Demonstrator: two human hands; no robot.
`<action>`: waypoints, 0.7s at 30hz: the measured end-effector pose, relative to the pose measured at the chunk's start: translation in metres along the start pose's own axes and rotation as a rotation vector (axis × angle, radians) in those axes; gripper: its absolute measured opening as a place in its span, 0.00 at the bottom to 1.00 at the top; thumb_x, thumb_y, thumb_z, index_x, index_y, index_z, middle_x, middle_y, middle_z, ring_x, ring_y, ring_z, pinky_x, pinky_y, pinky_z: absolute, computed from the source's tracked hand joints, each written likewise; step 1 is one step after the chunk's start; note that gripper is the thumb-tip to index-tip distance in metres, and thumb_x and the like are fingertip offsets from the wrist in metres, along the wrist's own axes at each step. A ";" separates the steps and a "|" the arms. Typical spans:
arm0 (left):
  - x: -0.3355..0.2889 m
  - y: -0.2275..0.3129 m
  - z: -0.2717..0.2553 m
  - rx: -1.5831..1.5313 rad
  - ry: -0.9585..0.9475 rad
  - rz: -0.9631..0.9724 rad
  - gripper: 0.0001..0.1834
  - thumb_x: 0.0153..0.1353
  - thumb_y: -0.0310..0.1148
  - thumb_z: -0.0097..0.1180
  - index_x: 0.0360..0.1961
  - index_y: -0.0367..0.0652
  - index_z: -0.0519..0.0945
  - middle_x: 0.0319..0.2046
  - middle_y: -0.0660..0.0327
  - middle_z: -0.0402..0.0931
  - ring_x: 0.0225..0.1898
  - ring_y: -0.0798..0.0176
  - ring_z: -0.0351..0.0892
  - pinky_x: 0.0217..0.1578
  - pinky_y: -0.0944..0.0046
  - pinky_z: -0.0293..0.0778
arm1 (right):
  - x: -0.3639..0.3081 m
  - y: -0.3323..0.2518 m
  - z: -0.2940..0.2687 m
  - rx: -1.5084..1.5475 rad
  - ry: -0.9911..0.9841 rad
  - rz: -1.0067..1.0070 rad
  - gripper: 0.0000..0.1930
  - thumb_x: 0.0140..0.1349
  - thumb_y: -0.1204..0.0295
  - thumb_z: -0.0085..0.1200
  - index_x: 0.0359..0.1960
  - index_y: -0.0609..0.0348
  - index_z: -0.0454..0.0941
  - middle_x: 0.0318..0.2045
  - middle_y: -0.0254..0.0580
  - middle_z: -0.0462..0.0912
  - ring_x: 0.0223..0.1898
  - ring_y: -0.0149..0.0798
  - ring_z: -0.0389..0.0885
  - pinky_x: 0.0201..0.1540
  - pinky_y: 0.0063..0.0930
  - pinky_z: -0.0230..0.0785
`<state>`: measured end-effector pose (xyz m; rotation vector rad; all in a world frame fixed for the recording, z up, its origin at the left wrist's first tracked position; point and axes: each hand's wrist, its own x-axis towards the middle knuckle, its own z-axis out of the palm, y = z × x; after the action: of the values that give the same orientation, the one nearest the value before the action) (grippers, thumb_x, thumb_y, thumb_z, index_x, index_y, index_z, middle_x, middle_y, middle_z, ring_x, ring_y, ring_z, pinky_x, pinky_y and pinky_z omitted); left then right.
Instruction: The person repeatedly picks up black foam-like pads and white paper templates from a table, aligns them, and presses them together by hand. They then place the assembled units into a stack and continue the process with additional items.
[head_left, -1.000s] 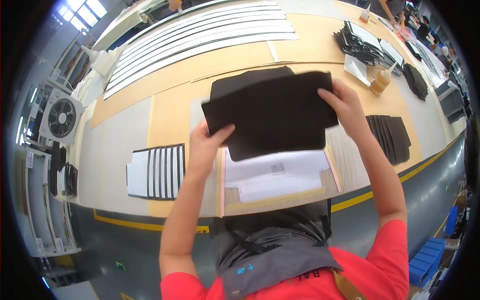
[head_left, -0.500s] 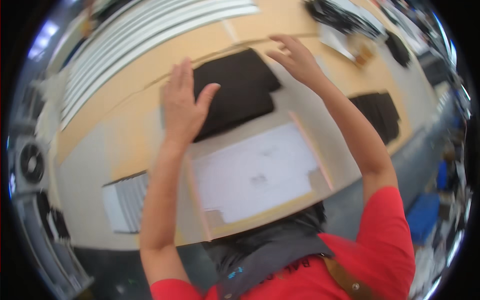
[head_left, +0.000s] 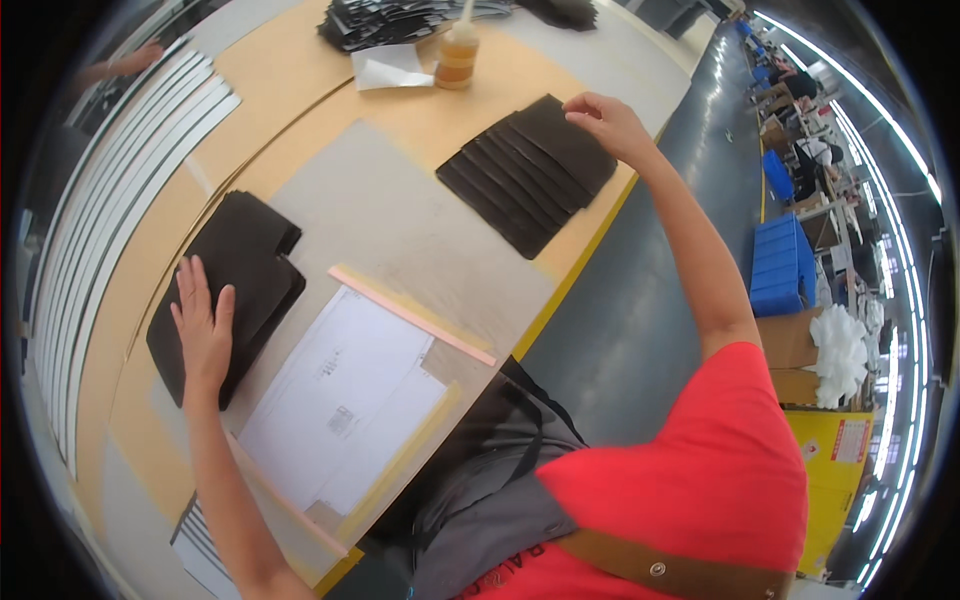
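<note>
My left hand (head_left: 205,330) lies flat with fingers spread on a neat stack of black cut panels (head_left: 240,250), notched at one corner. To the right, a second set of black panels (head_left: 515,175) is fanned out in overlapping steps near the table's edge. My right hand (head_left: 612,125) is at its far right corner, thumb and fingers drawn together on the edge of the top panel. Between the stacks and my body lies a white printed template sheet (head_left: 345,390), with a pink strip (head_left: 410,315) along its right side.
Long white strips (head_left: 130,230) lie along the far left. A bottle of amber liquid (head_left: 457,58), a white paper piece (head_left: 390,68) and a dark pile (head_left: 400,20) stand at the back. Grey-white strips (head_left: 195,540) lie lower left. Beyond the table's right edge are the floor and blue crates (head_left: 782,262).
My view has swung to the right. My right hand has moved from the air beside the black stack to the fanned panels; my left hand now rests on the stack.
</note>
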<state>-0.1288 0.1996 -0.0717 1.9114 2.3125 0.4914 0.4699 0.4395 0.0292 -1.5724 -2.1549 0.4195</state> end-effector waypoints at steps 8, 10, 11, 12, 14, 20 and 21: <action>-0.057 0.047 -0.055 -0.199 0.188 0.008 0.29 0.86 0.47 0.35 0.78 0.43 0.68 0.84 0.50 0.50 0.85 0.47 0.41 0.81 0.46 0.42 | 0.027 0.097 0.009 0.105 0.000 0.318 0.25 0.60 0.59 0.75 0.53 0.62 0.85 0.44 0.46 0.89 0.47 0.41 0.87 0.52 0.35 0.79; -0.083 0.071 -0.071 -0.207 0.155 -0.008 0.27 0.86 0.42 0.36 0.73 0.40 0.74 0.83 0.47 0.51 0.85 0.42 0.41 0.80 0.43 0.42 | 0.043 0.100 0.013 0.025 -0.097 0.344 0.28 0.54 0.58 0.80 0.52 0.62 0.86 0.43 0.47 0.89 0.45 0.41 0.86 0.48 0.35 0.80; -0.093 0.074 -0.074 -0.203 0.149 -0.019 0.26 0.86 0.42 0.36 0.72 0.39 0.75 0.83 0.47 0.51 0.85 0.42 0.41 0.80 0.43 0.43 | 0.049 0.101 0.013 0.064 -0.151 0.378 0.28 0.53 0.59 0.81 0.51 0.61 0.86 0.42 0.46 0.88 0.44 0.40 0.86 0.44 0.35 0.80; -0.104 0.075 -0.072 -0.211 0.147 -0.027 0.26 0.85 0.42 0.36 0.71 0.39 0.76 0.83 0.47 0.52 0.85 0.41 0.41 0.80 0.43 0.43 | 0.053 0.103 0.012 0.092 -0.198 0.410 0.29 0.51 0.59 0.82 0.50 0.61 0.86 0.41 0.45 0.88 0.43 0.39 0.86 0.40 0.35 0.80; -0.121 0.081 -0.069 -0.238 0.137 -0.057 0.26 0.85 0.41 0.37 0.70 0.38 0.77 0.83 0.47 0.52 0.85 0.40 0.40 0.80 0.42 0.43 | 0.051 0.108 0.018 0.142 -0.142 0.366 0.25 0.52 0.60 0.82 0.46 0.61 0.86 0.38 0.42 0.88 0.42 0.37 0.86 0.34 0.37 0.79; -0.146 0.110 -0.067 -0.272 0.101 -0.091 0.25 0.85 0.41 0.38 0.68 0.36 0.78 0.83 0.47 0.53 0.85 0.39 0.40 0.80 0.40 0.44 | 0.016 0.106 0.039 -0.005 0.299 0.090 0.16 0.62 0.61 0.72 0.40 0.58 0.81 0.36 0.49 0.89 0.38 0.51 0.87 0.41 0.43 0.78; -0.151 0.109 -0.071 -0.271 0.123 -0.091 0.25 0.85 0.41 0.38 0.68 0.36 0.78 0.83 0.47 0.53 0.85 0.39 0.40 0.80 0.40 0.44 | 0.011 0.087 0.040 -0.040 0.345 0.072 0.12 0.67 0.63 0.66 0.41 0.56 0.78 0.38 0.51 0.88 0.41 0.58 0.86 0.41 0.48 0.77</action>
<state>-0.0153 0.0572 0.0096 1.6869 2.2530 0.8835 0.5174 0.4775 -0.0459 -1.6136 -1.8595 0.1149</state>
